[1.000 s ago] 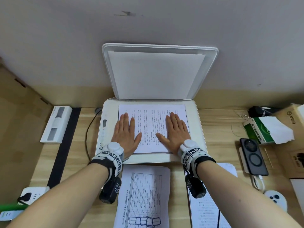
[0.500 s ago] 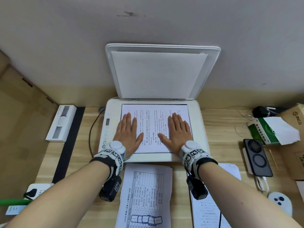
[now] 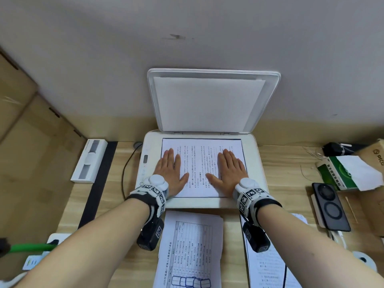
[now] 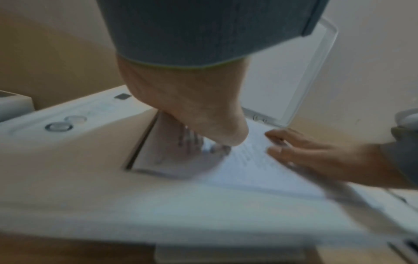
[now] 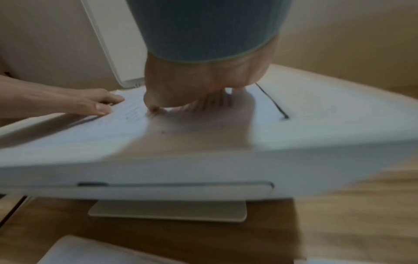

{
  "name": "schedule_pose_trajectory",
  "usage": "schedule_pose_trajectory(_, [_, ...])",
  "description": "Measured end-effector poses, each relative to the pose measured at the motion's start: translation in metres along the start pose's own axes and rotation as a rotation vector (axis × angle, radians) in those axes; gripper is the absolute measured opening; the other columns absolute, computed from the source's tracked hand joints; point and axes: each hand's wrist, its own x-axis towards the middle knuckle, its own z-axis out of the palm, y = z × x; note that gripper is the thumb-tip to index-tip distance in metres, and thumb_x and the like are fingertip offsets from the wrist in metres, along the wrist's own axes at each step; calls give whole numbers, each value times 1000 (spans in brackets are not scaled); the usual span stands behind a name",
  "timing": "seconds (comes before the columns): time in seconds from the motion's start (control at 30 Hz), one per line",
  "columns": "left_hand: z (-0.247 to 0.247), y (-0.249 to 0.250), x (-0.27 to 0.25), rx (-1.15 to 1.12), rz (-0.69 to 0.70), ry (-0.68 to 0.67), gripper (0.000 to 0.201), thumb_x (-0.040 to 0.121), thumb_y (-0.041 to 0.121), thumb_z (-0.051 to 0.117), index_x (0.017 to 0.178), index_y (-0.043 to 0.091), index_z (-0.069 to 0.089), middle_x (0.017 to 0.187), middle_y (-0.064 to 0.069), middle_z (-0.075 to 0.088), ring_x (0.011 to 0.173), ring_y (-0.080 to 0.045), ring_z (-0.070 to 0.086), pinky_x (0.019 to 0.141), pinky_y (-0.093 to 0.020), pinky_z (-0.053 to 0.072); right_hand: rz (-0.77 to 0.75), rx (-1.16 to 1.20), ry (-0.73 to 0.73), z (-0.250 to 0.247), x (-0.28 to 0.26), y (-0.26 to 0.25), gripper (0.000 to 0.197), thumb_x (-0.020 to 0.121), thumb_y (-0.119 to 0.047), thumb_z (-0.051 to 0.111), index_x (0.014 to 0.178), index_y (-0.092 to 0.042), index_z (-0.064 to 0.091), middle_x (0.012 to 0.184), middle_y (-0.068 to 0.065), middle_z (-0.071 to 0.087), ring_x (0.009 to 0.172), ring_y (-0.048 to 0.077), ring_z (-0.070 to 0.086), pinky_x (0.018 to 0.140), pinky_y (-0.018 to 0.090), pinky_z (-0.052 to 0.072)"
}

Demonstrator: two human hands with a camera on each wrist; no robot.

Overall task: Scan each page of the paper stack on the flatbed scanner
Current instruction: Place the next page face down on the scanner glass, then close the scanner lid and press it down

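scanner [image 3: 252, 163] white | page [image 3: 202, 163] white, black text (columns) | desk [image 3: 280, 163] pale wood grain
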Motion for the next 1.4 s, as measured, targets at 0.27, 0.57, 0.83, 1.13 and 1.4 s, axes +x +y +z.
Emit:
schedule_pose_trajectory(0.27, [-134, -12, 12, -240, 145, 494, 45, 87, 16, 51, 131, 9, 45, 130, -8, 46, 118, -26, 48, 100, -36, 40, -97, -151, 123, -73, 7, -10, 91, 93, -74, 21, 158, -11, 13, 162, 10, 22, 148, 29, 21, 122, 43, 18])
schedule_pose_trajectory(0.57, [-240, -38, 14, -38, 59, 616, 70, 77, 25, 58, 142, 14, 34, 143, -8, 34, 132, -28, 30, 106, -42, 30, -186, -212, 516, -175, 10, -44, 70, 95, -45, 55, 149, -7, 33, 148, 9, 38, 130, 31, 39, 112, 39, 34])
schedule_pose_trajectory(0.83, [-229, -26, -5, 111, 81, 577, 40, 79, 28, 56, 117, 16, 52, 116, -6, 54, 110, -27, 47, 101, -41, 34, -135, -232, 538, -198, 0, -53, 87, 93, -45, 61, 158, -7, 17, 165, 10, 17, 151, 29, 16, 125, 40, 14])
schedule_pose_trajectory(1.13, [-151, -17, -40, -66, 220, 68, 11, 79, 25, 48, 85, 17, 54, 88, -4, 63, 82, -30, 60, 69, -34, 50, -186, -162, 117, -153, -37, -63, 54, 93, -58, 57, 135, -24, 52, 146, -1, 45, 128, 26, 50, 99, 42, 48])
schedule_pose_trajectory(1.4, [-58, -17, -57, 70, 264, 29, 86, 88, 50, 58, 154, 15, 15, 162, -11, 11, 148, -28, 14, 118, -44, 22, -258, -142, 23, -71, -67, -54, 80, 87, -65, 58, 146, -18, 30, 150, 6, 39, 133, 29, 42, 106, 41, 41])
